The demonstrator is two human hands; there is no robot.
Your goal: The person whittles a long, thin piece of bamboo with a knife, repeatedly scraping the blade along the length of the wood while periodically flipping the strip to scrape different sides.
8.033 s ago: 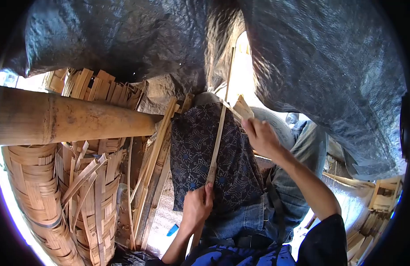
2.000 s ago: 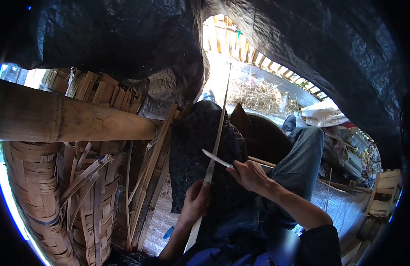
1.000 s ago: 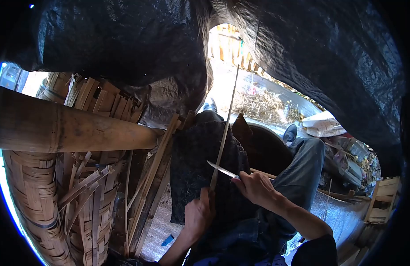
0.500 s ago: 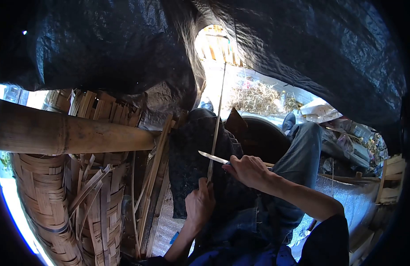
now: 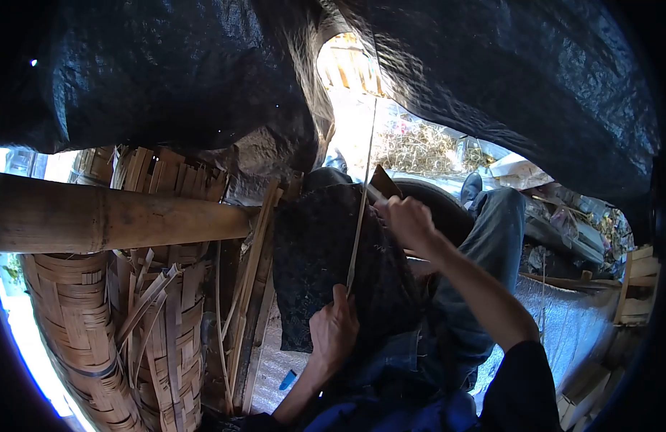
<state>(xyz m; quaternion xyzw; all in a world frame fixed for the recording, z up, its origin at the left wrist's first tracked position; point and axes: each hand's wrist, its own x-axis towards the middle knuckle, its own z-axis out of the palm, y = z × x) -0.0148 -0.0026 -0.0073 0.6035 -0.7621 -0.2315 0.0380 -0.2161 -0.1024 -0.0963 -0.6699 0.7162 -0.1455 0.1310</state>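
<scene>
My left hand is closed around the near end of a long thin bamboo strip, low over my lap. The strip runs up and away toward the bright opening. My right hand grips a knife, its blade right at the strip well above my left hand; the handle is mostly hidden in the fist. Under the strip, a dark patterned cloth lies across my leg.
A thick bamboo pole juts in from the left above woven bamboo baskets. Upright split slats stand beside my leg. Black sheeting hangs overhead. A dark round container sits between my legs, with clutter to the right.
My right hand has moved the knife up and away along the strip. My left hand has shifted slightly down and right, still on the strip.
</scene>
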